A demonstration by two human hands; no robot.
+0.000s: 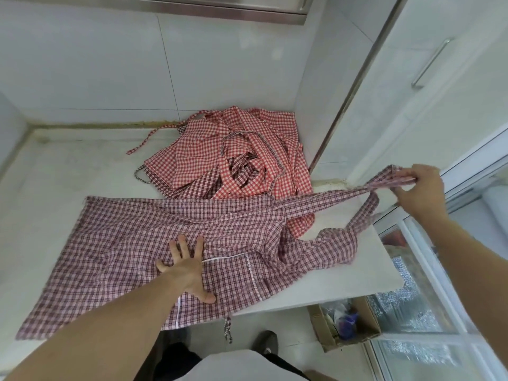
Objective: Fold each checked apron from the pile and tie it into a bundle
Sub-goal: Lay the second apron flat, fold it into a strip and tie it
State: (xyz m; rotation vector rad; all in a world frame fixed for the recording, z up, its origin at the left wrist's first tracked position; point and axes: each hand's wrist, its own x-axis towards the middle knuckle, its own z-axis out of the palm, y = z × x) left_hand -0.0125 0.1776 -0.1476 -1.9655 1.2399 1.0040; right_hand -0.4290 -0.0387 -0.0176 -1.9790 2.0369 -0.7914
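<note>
Countertop [49,188] (pale, stained) meets tiled wall [96,64], corner.

We cannot see the part of the spread apron [115,243] that lies under the left hand [187,270] and its forearm, and its lower left corner hangs past the counter [49,171] edge. In the pile [233,158] at upper centre the aprons overlap, so we cannot count them or follow any one strap. The strap [324,199] end at right vanishes inside the right hand [420,188]. Both arms are cut by the bottom and right edges of the frame. The contents of the cardboard box [343,325] at lower right are too blurred to name.
</note>
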